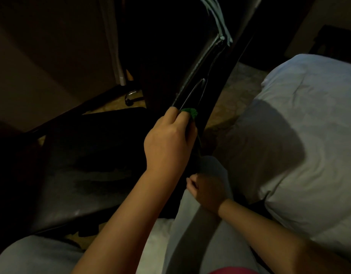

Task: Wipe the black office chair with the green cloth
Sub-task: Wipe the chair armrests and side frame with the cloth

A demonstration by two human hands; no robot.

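The black office chair stands right in front of me, its worn seat [87, 155] at the left and its glossy backrest [200, 62] rising through the middle. My left hand [166, 141] presses the green cloth [190, 112] against the backrest's side edge, and only a small bunch of cloth shows past the fingertips. Lower down, my right hand [207, 192] rests with curled fingers on my pale trouser leg, right beside the chair's lower edge. Whether it touches the chair is unclear in the dim light.
A bed with a pale rumpled cover [299, 135] fills the right side, close to the chair. A chair caster [130, 95] sits on patterned floor behind the seat. A whitish pole [115, 46] stands by the wall at the left, and dark furniture [336, 42] at the far right.
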